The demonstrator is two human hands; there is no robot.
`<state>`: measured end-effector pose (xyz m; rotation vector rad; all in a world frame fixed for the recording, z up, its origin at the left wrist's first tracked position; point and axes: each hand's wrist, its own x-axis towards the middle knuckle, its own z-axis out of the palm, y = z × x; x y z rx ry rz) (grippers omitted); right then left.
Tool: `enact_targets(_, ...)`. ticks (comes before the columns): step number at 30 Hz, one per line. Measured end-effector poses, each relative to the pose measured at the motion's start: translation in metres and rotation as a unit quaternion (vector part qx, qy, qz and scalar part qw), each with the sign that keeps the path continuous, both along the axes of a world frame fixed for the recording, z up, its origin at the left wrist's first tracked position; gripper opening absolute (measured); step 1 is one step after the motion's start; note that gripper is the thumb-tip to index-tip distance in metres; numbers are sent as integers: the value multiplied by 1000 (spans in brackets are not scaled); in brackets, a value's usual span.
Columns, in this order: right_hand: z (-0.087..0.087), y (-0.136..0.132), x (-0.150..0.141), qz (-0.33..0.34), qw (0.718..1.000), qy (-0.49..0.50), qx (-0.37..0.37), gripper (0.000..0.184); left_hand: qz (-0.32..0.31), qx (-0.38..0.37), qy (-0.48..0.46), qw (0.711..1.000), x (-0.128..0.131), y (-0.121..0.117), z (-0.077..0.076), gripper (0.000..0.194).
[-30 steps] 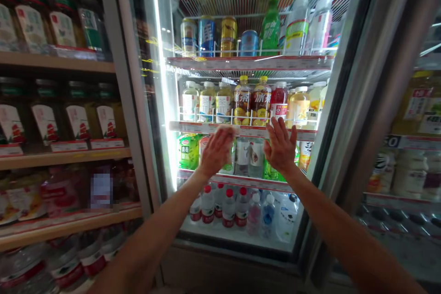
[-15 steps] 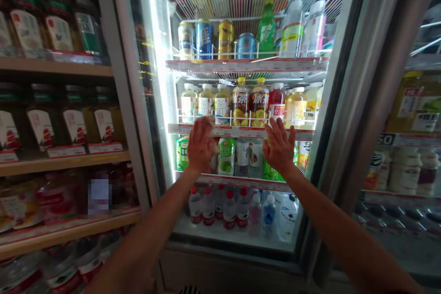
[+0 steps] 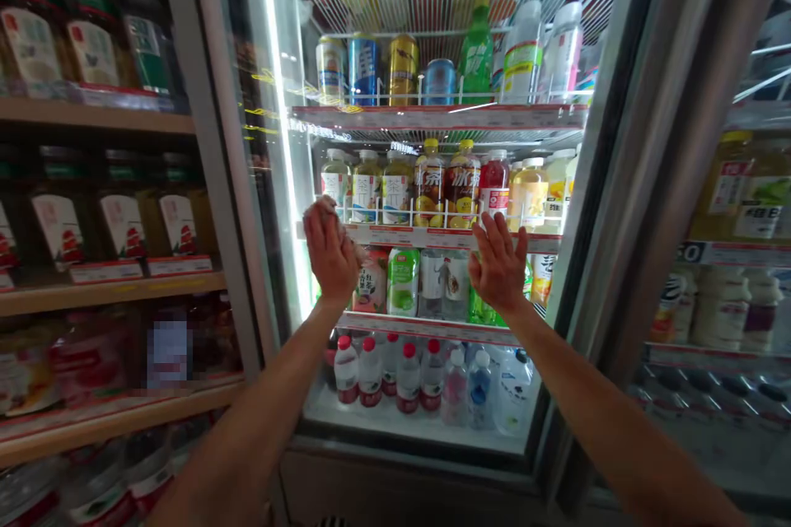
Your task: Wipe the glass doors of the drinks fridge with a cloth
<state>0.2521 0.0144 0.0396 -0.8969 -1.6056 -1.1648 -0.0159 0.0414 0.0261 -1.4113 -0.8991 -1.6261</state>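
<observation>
My left hand (image 3: pixel 332 262) presses a pale crumpled cloth (image 3: pixel 326 203) to the glass door (image 3: pixel 411 454) of a lit drinks cooler, near the door's left side. Only the cloth's edges show past the fingers and palm. On the same glass, further right, my right hand (image 3: pixel 502 270) lies flat with its fingers spread and holds nothing. Behind the glass, close to the right fingertips, stands a red drink bottle (image 3: pixel 494 181). A green-labelled bottle (image 3: pixel 404 282) is on the shelf between the two hands.
Cans such as a gold one (image 3: pixel 403 70) fill the upper shelf inside. Red-capped bottles (image 3: pixel 408 379) stand at the bottom. Open wooden shelves (image 3: pixel 99 294) with drinks flank the left, and a metal door frame (image 3: pixel 636 247) rises at the right.
My left hand has slid left across the glass with the cloth. My right hand keeps its place. The view has shifted slightly.
</observation>
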Motion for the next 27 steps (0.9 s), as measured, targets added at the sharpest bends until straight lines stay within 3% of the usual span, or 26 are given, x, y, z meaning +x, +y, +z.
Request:
enact_targets(2,0,0,0,0,1000,1,3,61,0,-8,-3,1000,10,-1,3,59)
enact_targets(4,0,0,0,1,1000,1,4,59,-11,-25,133,991,36,-5,-3,58)
enact_targets(6,0,0,1,1,1000,-2,7,58,-22,-33,294,955,57,-8,-11,55)
enact_targets(7,0,0,1,1,1000,-4,9,58,-22,-34,332,943,59,-9,-14,54)
enact_targets(9,0,0,1,1,1000,-7,13,57,-5,-27,279,960,44,-8,-13,51)
enact_targets(11,0,-1,1,-1,1000,-5,12,57,23,-13,127,992,14,-5,-8,51)
enact_targets(14,0,-1,-1,-3,1000,-1,15,57,41,3,16,999,-9,-3,-3,56)
enact_targets(17,1,0,-1,-3,1000,-5,31,57,29,-9,138,990,8,-5,-13,55)
enact_targets(20,1,0,0,-4,999,-9,35,56,11,-26,309,951,17,-6,-25,51)
enact_targets(22,1,0,0,-5,999,-7,37,56,14,-29,235,971,0,-4,-24,48)
enact_targets(24,1,0,0,-6,999,-5,38,56,25,-26,55,998,-26,0,-17,48)
enact_targets(27,1,0,-1,-5,999,-3,35,55,40,-10,-77,996,-44,4,-8,51)
